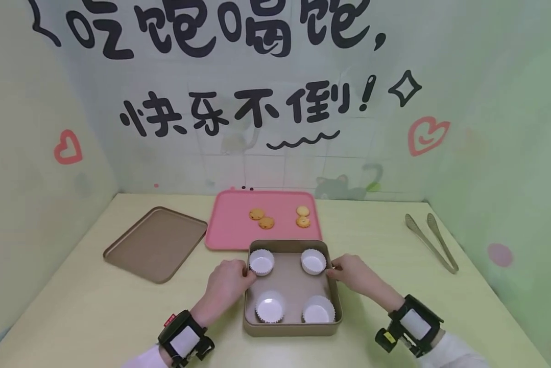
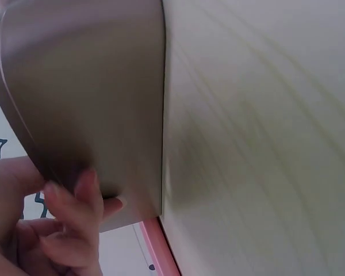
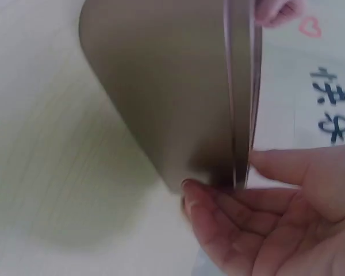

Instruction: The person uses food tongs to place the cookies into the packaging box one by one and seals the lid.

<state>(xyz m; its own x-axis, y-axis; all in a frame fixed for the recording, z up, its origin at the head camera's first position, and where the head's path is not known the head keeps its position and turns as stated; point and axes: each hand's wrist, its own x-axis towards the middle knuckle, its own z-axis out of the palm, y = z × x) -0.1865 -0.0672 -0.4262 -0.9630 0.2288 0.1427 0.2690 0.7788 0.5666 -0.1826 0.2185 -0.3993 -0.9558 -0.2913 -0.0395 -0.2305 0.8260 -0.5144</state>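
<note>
A square brown baking pan stands near the middle of the table, with white paper baking cups inside, one by each corner. My left hand grips its left rim, the thumb at the edge and the fingers curled against the outer wall in the left wrist view. On the opposite side my right hand pinches the right rim between thumb and fingers, as the right wrist view shows. Just behind the pan lies a pink tray bearing two brown cookies and two paler ones.
A flat brown baking sheet lies at the left, its right corner beside the pink tray. Spread metal tongs rest at the far right of the table. Walls with printed writing enclose the back and both sides.
</note>
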